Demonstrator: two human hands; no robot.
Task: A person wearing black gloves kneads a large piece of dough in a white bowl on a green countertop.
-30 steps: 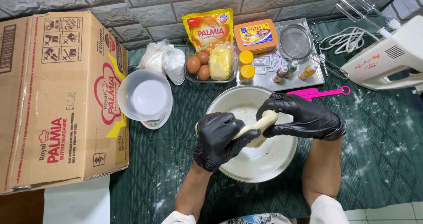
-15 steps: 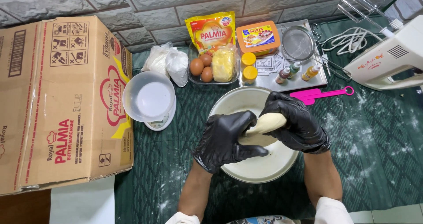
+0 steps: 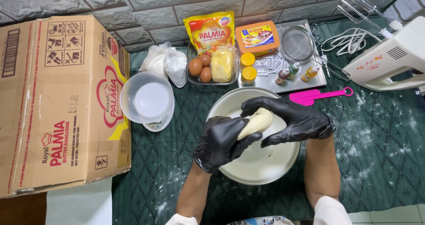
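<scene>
Both my hands wear black gloves and press a pale lump of dough [image 3: 255, 122] between them above a metal bowl [image 3: 270, 167]. My left hand [image 3: 220, 141] cups the dough from below and the left. My right hand [image 3: 290, 120] wraps over its top and right side. Most of the dough is hidden by the fingers. The bowl stands on a dark green ribbed mat [image 3: 380, 149] dusted with flour.
A large cardboard box [image 3: 57, 101] fills the left. A clear bowl on a small scale [image 3: 147, 100] stands beside it. Behind the metal bowl are flour bags [image 3: 166, 62], eggs [image 3: 200, 67], a yellow pouch [image 3: 210, 30], an orange tub [image 3: 256, 36], a sieve [image 3: 297, 43], a pink spatula [image 3: 321, 95] and a white hand mixer [image 3: 389, 59].
The dough has been squeezed from a longer roll into a rounder lump, and my right hand has closed further over it. Both hands stay above the bowl.
</scene>
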